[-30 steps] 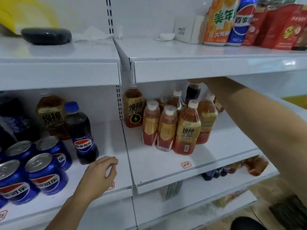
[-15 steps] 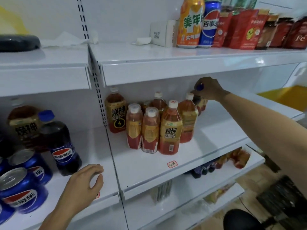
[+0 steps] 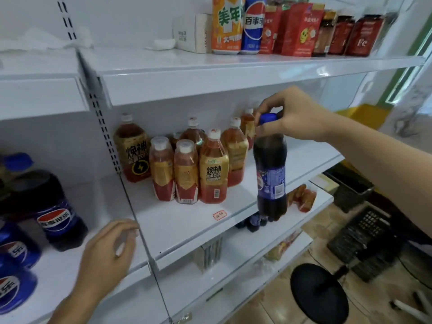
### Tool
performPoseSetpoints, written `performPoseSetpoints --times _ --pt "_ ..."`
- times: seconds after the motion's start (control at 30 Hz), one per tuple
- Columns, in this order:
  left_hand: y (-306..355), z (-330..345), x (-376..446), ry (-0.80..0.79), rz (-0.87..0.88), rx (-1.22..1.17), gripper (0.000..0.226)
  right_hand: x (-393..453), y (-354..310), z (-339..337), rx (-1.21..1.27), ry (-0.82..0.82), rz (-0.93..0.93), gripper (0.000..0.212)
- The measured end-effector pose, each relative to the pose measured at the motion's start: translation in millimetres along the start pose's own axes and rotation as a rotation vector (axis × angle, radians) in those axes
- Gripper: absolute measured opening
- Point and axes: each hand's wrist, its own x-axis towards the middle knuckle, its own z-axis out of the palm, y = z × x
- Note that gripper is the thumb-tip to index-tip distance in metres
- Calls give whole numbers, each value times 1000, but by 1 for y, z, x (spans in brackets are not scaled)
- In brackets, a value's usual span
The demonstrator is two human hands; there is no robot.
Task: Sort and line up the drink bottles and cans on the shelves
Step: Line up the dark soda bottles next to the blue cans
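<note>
One dark cola bottle [image 3: 270,174], upright, gripped at its blue cap [image 3: 268,118] by the curled fingers [image 3: 266,106] of the right hand [image 3: 295,115]; hung clear of the middle shelf [image 3: 187,226], out past its near right edge. Several amber tea bottles [image 3: 187,169] bunched toward the far left of that shelf, with bare white board to the near side and to the right. Left hand [image 3: 107,256] at the near edge of the left-hand shelf [image 3: 77,272], fingers loosely bent, nothing held. More cola there: a bottle [image 3: 50,206] and blue cans [image 3: 16,249] at far left. Up top, an orange can [image 3: 227,24] and a blue can [image 3: 253,24] beside red packets [image 3: 295,29].
</note>
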Motion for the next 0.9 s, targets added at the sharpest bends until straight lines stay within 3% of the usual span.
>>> performPoseSetpoints --times 0.1,0.2,0.23,0.33,0.5,0.63,0.73,0.9 --pt "35 14 -13 -169 67 -166 43 -3 -37 35 213 -124 -73 10" --pt "59 22 -25 -396 -46 -373 79 7 -71 82 405 -265 -127 9" --pt "57 22 -27 -380 -93 -437 83 13 -82 97 453 -291 -149 9" --pt "37 9 -31 -130 -244 -487 80 37 -118 141 462 -292 -235 12" --pt "8 -9 -33 204 -453 -377 84 79 -165 196 13 -223 -396 21" --pt "-2 -15 -39 237 -429 -305 83 98 -176 215 79 -204 -497 9" --pt "-14 -18 -51 294 -431 -151 69 114 -179 224 103 -258 -537 9" --pt "-29 -17 -47 419 -499 -98 52 134 -174 250 106 -273 -542 9"
